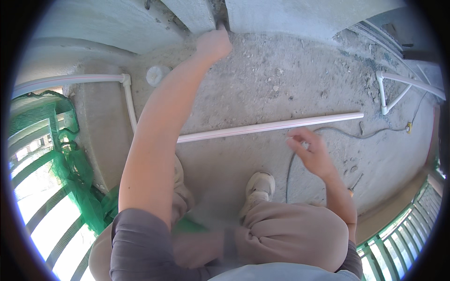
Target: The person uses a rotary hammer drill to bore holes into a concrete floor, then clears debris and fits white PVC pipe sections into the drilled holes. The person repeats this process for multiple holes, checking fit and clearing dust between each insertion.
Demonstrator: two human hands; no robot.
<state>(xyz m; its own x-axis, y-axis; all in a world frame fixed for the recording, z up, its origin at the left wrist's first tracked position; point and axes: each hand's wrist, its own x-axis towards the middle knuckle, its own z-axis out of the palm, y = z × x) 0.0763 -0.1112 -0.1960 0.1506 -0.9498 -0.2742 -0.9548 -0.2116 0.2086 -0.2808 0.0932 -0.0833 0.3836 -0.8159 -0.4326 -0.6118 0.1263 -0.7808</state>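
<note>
My left hand [214, 45] reaches far forward to the foot of the wall, at a narrow gap between pale panels. It looks curled, one finger pointing into the gap; whatever it grips is hidden. My right hand [311, 152] hovers above the floor, bent fingers apart from the thumb, nothing clearly in it. Between my arms a long white plastic pipe [272, 125] with a thin red line lies across the floor, its left part passing behind my left forearm. Near that forearm sits a small whitish round object [157, 75].
White pipe with elbows [125, 79] runs along the left ledge. Another jointed white pipe frame [383, 93] stands at right. A dark cable [347, 136] snakes over the dusty floor beside a screwdriver-like tool [357, 183]. Green netting [75, 173] hangs at the left railing.
</note>
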